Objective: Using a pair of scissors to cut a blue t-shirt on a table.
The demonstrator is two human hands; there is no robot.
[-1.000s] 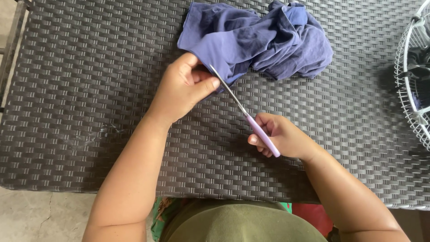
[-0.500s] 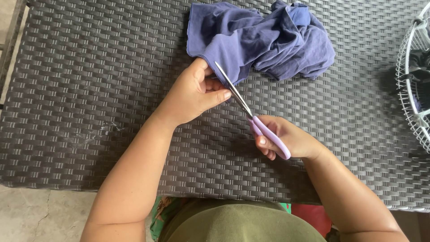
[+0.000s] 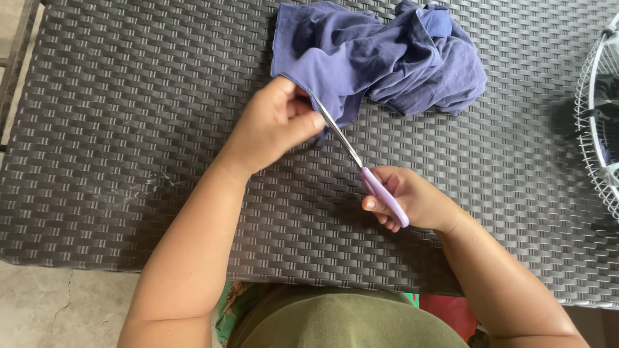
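Observation:
A crumpled blue-purple cloth (image 3: 387,58) lies at the far middle of a dark woven wicker table (image 3: 129,129). My left hand (image 3: 274,125) pinches the cloth's near edge between thumb and fingers. My right hand (image 3: 412,200) grips the lilac handles of a pair of scissors (image 3: 361,167). The thin metal blades point up and left, and their tips reach the cloth edge right beside my left thumb. The blades look nearly closed.
A white wire fan guard (image 3: 599,129) sticks in at the right edge of the table. The table's near edge runs along the bottom, with concrete floor (image 3: 58,309) below left. My olive cap brim (image 3: 348,322) fills the bottom middle.
The blades have slid further along the cloth edge toward my left hand. Both hands and the cloth sit a little more to the right in view.

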